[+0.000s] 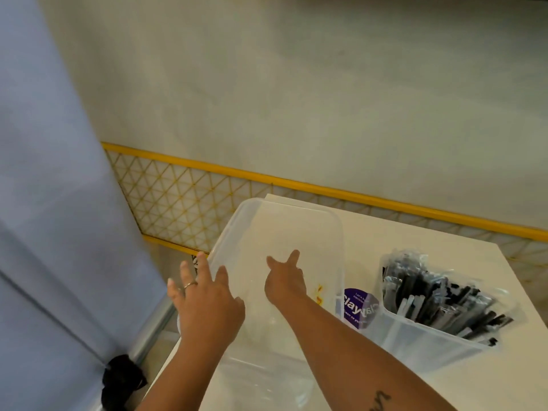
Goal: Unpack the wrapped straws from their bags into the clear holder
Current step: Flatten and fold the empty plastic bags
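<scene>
A large clear plastic bin (299, 212) stands on the white table (415, 235), and nothing shows inside it. My left hand (204, 304) hovers at the bin's left rim, fingers spread, a ring on one finger. My right hand (284, 280) reaches inside the bin, fingers apart, holding nothing. To the right stands the clear holder (415, 339) with a purple label (360, 307), filled with several wrapped black straws (436, 295) that lean to the right. No straw bag can be told apart here.
A yellow-framed lattice panel (184, 197) runs along the pale wall behind the table. A blue curtain (53, 203) hangs at the left, with a black object (121, 381) at its foot. The table's left edge lies just under my left arm.
</scene>
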Demonstrator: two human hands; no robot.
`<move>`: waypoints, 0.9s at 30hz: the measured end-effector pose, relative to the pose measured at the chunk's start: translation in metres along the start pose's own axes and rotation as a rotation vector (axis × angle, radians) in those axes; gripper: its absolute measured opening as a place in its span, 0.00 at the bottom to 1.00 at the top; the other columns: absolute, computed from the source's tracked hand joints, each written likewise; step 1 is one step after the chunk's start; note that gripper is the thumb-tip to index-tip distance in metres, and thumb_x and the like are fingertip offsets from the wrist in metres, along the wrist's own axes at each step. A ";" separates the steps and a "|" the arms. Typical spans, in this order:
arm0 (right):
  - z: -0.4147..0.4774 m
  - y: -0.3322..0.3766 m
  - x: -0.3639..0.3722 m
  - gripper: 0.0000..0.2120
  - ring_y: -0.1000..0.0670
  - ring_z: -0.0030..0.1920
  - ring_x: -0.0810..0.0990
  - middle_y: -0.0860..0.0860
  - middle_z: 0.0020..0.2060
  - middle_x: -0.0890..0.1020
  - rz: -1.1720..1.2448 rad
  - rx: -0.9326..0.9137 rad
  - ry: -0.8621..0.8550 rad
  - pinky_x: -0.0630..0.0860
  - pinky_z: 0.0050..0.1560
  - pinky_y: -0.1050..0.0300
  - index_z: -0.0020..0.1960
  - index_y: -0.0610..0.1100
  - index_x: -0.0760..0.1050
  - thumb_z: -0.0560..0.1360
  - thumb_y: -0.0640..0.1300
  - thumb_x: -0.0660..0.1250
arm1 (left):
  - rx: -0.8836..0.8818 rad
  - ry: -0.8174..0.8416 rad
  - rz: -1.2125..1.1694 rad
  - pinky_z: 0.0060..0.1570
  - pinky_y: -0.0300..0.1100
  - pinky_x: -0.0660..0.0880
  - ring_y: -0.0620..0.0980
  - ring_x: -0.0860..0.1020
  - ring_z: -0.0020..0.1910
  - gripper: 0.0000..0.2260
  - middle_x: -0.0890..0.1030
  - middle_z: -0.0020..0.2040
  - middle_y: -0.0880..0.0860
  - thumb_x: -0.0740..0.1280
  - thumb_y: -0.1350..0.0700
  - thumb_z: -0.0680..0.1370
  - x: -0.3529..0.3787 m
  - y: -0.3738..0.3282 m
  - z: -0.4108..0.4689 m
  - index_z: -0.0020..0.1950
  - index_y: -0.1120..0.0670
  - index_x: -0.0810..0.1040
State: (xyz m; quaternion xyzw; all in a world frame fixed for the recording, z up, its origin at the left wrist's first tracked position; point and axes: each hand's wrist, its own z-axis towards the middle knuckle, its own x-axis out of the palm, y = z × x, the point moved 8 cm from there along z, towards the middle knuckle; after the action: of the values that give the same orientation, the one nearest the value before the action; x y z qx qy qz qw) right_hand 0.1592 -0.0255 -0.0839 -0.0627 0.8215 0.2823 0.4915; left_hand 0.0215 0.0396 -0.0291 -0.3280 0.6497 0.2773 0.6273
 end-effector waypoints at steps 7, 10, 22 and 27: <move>0.004 -0.012 0.040 0.41 0.31 0.71 0.32 0.42 0.73 0.31 -0.414 0.139 0.230 0.39 0.66 0.27 0.75 0.51 0.33 0.76 0.48 0.60 | 0.031 0.064 -0.046 0.66 0.51 0.66 0.57 0.60 0.72 0.31 0.41 0.78 0.52 0.57 0.46 0.77 0.006 0.008 0.011 0.77 0.51 0.49; 0.007 -0.021 0.065 0.44 0.30 0.73 0.38 0.41 0.74 0.35 -0.245 0.191 0.371 0.46 0.68 0.28 0.75 0.52 0.32 0.74 0.54 0.62 | 0.035 0.077 -0.054 0.64 0.51 0.68 0.57 0.61 0.72 0.31 0.39 0.78 0.51 0.57 0.46 0.77 0.005 0.008 0.010 0.77 0.51 0.48; -0.002 0.008 0.014 0.33 0.39 0.70 0.63 0.39 0.72 0.56 0.007 -0.017 0.244 0.66 0.67 0.49 0.75 0.45 0.55 0.74 0.53 0.62 | 0.047 0.069 -0.044 0.62 0.51 0.68 0.58 0.63 0.70 0.31 0.40 0.78 0.50 0.58 0.47 0.77 0.006 0.009 0.011 0.77 0.51 0.49; -0.039 0.000 -0.059 0.26 0.41 0.69 0.64 0.42 0.69 0.66 -0.035 -0.182 -0.015 0.57 0.71 0.48 0.72 0.45 0.62 0.76 0.51 0.58 | 0.066 0.064 -0.068 0.61 0.50 0.70 0.58 0.65 0.69 0.31 0.42 0.78 0.51 0.58 0.46 0.76 0.007 0.011 0.014 0.77 0.51 0.50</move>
State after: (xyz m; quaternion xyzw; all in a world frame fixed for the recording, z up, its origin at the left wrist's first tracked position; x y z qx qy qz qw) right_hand 0.1596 -0.0565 -0.0201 -0.1192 0.7875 0.3476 0.4948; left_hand 0.0225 0.0569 -0.0379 -0.3375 0.6668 0.2235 0.6257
